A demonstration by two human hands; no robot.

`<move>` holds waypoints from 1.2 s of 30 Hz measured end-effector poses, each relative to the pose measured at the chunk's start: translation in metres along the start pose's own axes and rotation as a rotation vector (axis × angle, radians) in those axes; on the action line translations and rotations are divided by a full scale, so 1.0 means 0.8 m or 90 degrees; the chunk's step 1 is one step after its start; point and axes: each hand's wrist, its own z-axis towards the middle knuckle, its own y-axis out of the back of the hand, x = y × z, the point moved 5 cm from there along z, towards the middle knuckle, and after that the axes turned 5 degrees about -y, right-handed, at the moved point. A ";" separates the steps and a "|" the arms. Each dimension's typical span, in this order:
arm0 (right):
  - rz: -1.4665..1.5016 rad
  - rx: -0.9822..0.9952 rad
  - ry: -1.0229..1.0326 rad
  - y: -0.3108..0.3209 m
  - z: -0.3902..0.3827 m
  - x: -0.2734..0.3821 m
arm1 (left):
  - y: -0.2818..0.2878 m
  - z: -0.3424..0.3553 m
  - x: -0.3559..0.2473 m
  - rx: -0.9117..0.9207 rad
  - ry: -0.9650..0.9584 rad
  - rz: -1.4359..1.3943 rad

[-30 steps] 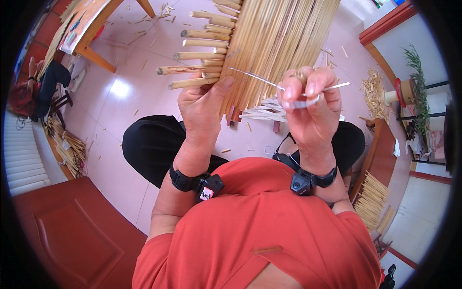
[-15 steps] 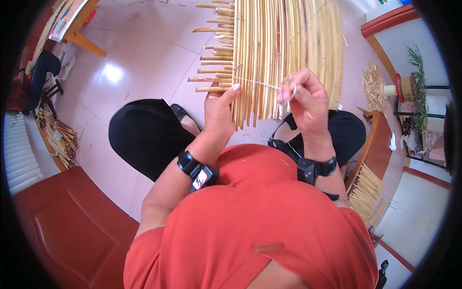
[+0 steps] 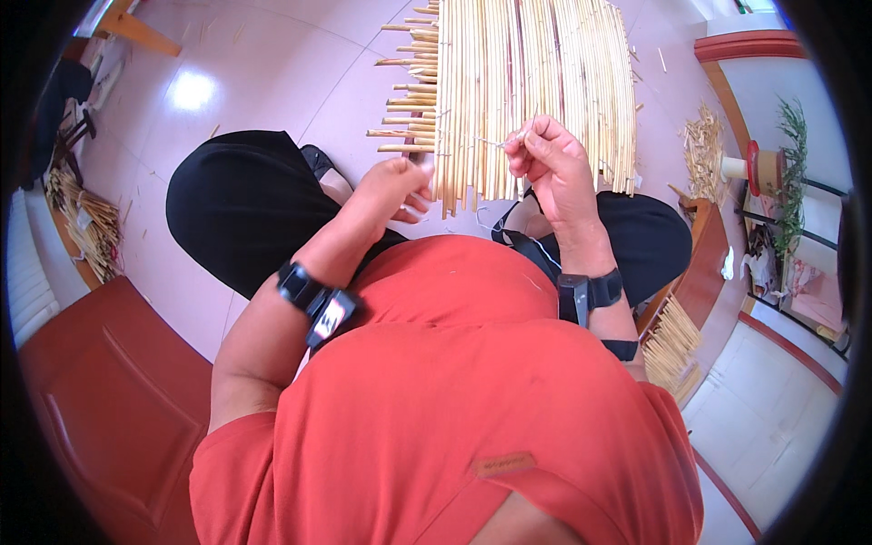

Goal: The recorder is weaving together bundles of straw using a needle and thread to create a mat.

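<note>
A mat of pale reed sticks, tied side by side with thread, lies in front of me, its lower edge near my knees. Several crosswise stick ends jut out past its left side. Over the mat's near part, my right hand is closed in a pinch on a thin white thread, which runs left to the reeds. Just off the near left corner is my left hand, slightly blurred, fingers loosely curled and apart, with nothing visible in it.
A red-brown seat stands at lower left. Reed bundles lie at the left and right. A big thread spool stands at the right beside a green plant. Reed scraps are piled near it.
My left hand has let go of the mat's near left corner and moved left and toward me. My right hand still pinches the thread, slightly farther from me.
</note>
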 end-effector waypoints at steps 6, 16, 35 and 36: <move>-0.096 0.094 0.000 -0.024 -0.006 -0.003 | 0.016 -0.019 -0.013 0.030 -0.112 0.207; -0.121 0.194 0.076 -0.066 -0.002 0.016 | -0.056 0.033 0.000 0.113 -0.110 -0.424; 0.033 0.412 0.325 -0.060 -0.101 0.152 | -0.175 -0.030 -0.132 0.200 -0.619 -0.078; 0.021 0.411 0.328 -0.060 -0.104 0.157 | -0.172 -0.038 -0.141 0.148 -0.704 0.016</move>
